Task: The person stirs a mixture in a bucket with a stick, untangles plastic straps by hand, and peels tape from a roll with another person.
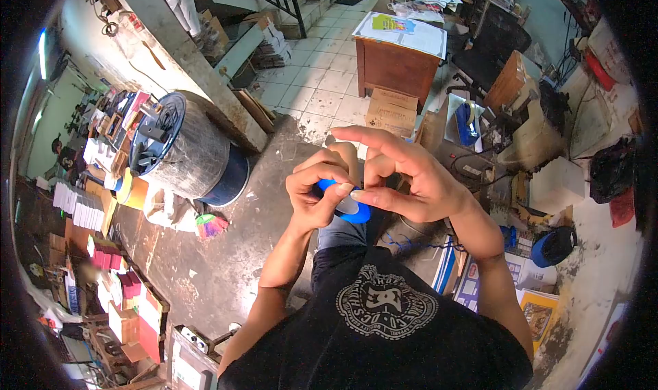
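Note:
In front of my chest is a blue ring-shaped roll with a pale middle, which looks like a roll of tape. My left hand is closed round its upper left side, fingers curled and thumb on the rim. At the top edge, the thumb of my right hand meets the left thumb tip. A bent right finger is close to that thumb, while the right index finger stretches out above. Whether a loose tape end lies between the thumb tips is too small to tell.
On the left stands a big wrapped drum with black items on top. Stacks of paper and a colourful brush lie nearby. Ahead is a wooden desk with a cardboard box. A blue tape dispenser sits at right.

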The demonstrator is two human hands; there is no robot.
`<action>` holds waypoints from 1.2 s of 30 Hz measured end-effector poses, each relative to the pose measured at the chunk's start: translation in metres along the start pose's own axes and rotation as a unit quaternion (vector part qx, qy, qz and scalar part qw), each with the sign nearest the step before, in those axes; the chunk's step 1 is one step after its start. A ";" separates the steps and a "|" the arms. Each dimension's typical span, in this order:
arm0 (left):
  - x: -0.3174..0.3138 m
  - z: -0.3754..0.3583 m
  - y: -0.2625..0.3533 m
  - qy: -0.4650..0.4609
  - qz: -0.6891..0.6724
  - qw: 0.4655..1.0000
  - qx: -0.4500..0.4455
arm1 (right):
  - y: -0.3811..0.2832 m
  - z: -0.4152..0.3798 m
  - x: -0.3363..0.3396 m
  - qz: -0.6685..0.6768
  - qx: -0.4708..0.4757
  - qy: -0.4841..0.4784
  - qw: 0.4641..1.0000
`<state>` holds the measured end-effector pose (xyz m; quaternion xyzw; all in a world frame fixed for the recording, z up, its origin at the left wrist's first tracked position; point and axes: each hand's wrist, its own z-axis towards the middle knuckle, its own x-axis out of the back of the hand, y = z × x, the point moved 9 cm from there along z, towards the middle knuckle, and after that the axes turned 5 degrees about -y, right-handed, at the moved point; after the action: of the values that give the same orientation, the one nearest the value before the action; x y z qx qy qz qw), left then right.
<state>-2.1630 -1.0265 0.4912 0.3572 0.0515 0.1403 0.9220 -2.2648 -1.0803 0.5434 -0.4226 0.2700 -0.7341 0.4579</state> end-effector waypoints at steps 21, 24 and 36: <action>-0.010 0.009 0.015 -0.065 0.084 0.994 -0.036 | 0.010 -0.010 0.003 -0.102 -0.099 -0.009 0.990; -0.013 0.012 0.020 -0.074 0.115 0.990 -0.045 | 0.004 -0.011 0.006 -0.226 -0.109 -0.004 0.968; 0.002 0.013 0.027 -0.020 0.151 0.985 -0.077 | -0.017 -0.024 0.032 -0.221 -0.087 0.042 0.971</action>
<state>-2.1647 -1.0149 0.5188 0.2917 -0.0327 0.2740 0.9159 -2.3003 -1.1018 0.5569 -0.4782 0.2517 -0.8081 0.2343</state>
